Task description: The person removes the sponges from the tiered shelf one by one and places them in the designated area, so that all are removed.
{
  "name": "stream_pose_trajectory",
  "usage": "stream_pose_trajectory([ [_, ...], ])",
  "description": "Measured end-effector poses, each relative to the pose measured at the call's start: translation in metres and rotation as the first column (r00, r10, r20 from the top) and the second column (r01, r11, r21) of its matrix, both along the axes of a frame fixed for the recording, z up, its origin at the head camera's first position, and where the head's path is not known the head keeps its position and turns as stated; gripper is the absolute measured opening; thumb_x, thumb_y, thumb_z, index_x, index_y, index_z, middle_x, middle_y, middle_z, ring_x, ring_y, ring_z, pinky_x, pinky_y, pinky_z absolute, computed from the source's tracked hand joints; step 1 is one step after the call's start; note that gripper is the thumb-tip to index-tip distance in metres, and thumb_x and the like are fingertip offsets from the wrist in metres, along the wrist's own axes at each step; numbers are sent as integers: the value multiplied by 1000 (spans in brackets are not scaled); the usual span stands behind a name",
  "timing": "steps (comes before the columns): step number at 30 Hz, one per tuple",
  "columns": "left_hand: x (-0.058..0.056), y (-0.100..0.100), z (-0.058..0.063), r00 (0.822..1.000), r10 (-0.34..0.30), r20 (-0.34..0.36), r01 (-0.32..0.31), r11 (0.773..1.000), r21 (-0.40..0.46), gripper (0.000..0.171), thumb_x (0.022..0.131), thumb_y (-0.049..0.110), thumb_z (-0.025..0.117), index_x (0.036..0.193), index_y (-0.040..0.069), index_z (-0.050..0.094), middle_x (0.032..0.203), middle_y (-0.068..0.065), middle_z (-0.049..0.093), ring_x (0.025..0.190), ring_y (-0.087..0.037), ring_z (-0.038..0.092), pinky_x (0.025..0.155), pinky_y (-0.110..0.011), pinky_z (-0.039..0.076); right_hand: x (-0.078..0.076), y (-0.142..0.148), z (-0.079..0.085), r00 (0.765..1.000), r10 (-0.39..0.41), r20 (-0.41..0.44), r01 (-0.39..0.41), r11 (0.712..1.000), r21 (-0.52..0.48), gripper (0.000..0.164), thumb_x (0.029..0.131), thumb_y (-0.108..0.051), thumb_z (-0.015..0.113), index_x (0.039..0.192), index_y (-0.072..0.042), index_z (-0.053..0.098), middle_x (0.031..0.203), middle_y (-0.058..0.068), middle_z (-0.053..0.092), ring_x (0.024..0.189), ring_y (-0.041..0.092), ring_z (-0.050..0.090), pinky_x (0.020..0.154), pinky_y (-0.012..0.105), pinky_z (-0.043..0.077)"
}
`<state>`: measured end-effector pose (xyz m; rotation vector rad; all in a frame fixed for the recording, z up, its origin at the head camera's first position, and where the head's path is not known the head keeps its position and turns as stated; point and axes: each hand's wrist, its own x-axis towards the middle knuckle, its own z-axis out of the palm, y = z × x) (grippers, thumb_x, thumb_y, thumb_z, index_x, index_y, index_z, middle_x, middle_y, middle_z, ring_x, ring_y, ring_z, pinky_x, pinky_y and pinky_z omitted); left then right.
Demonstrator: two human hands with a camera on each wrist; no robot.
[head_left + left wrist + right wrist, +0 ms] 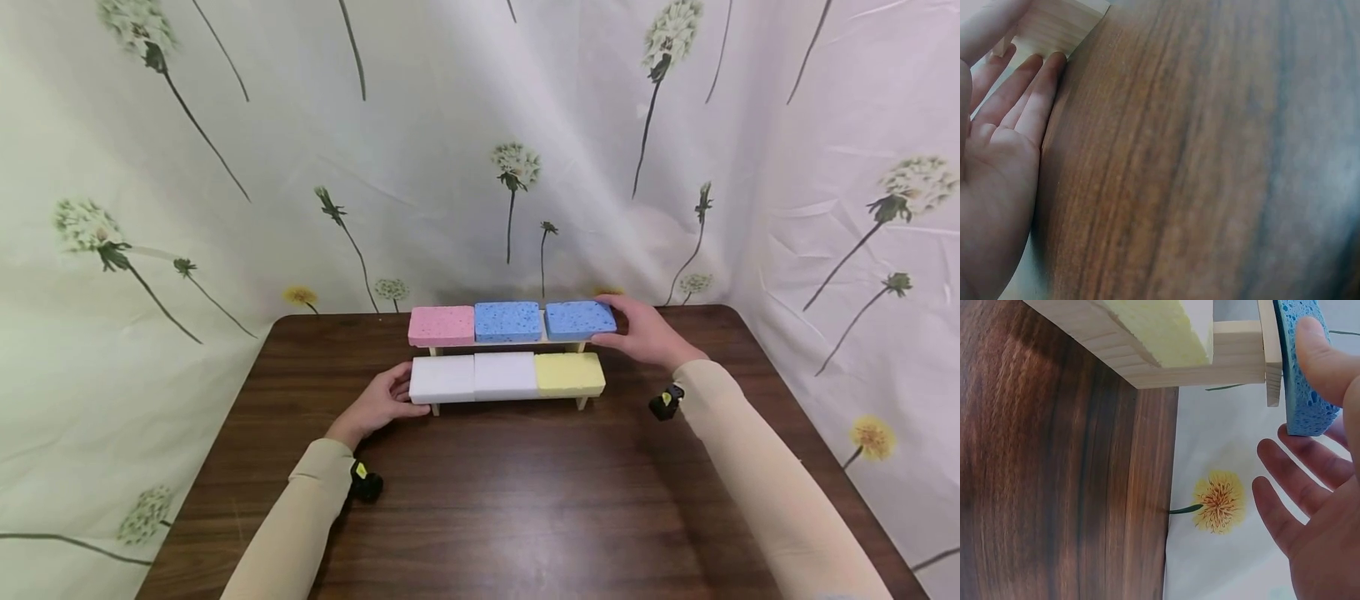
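A two-tier wooden stand (1235,347) holds a row of sponges on each tier. At the right end of the upper row, my right hand (651,335) pinches a blue sponge (579,320), thumb on one face and fingers at the other side. Left of it lie another blue sponge (507,322) and a pink sponge (442,325). The lower row has two white sponges (442,379) and a yellow sponge (570,374). Around the left end of the lower tier rests my left hand (380,402), its fingers nearly straight against the wood in the left wrist view.
The stand is near the back edge of a dark wood-grain table (480,500). Behind and beside the table hangs a pale curtain (450,167) printed with dandelions. Small black cameras are worn on both wrists.
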<state>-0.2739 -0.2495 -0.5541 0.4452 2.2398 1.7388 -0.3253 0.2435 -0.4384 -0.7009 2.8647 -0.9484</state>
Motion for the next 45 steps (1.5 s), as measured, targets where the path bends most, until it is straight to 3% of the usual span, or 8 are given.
stream_pose_trajectory([
  [7, -1, 0, 0, 1000, 5, 4, -5, 1000, 4, 91, 85, 4, 87, 158, -4, 35, 158, -27, 44, 142, -42, 49, 108, -32, 51, 0, 8, -2, 999, -1, -45, 1, 1000, 2, 74, 94, -32, 81, 155, -6, 47, 145, 15, 58, 124, 32, 56, 109, 54, 44],
  [16, -2, -1, -4, 1000, -4, 3, 4, 1000, 24, 89, 85, 3, 87, 158, -5, 36, 158, -27, 44, 142, -42, 49, 107, -27, 51, 1, 24, -7, 999, -32, -23, 32, 999, 0, 74, 97, -28, 78, 157, -5, 43, 146, 19, 57, 124, 35, 58, 106, 56, 47],
  [45, 2, 0, -3, 1000, 6, -9, -6, 999, 32, 90, 84, 5, 88, 157, -5, 37, 157, -27, 45, 141, -42, 50, 108, -32, 51, 7, 62, -11, 994, -107, 21, 107, 994, 25, 68, 102, -17, 70, 160, -3, 38, 150, 29, 50, 127, 45, 56, 106, 63, 48],
])
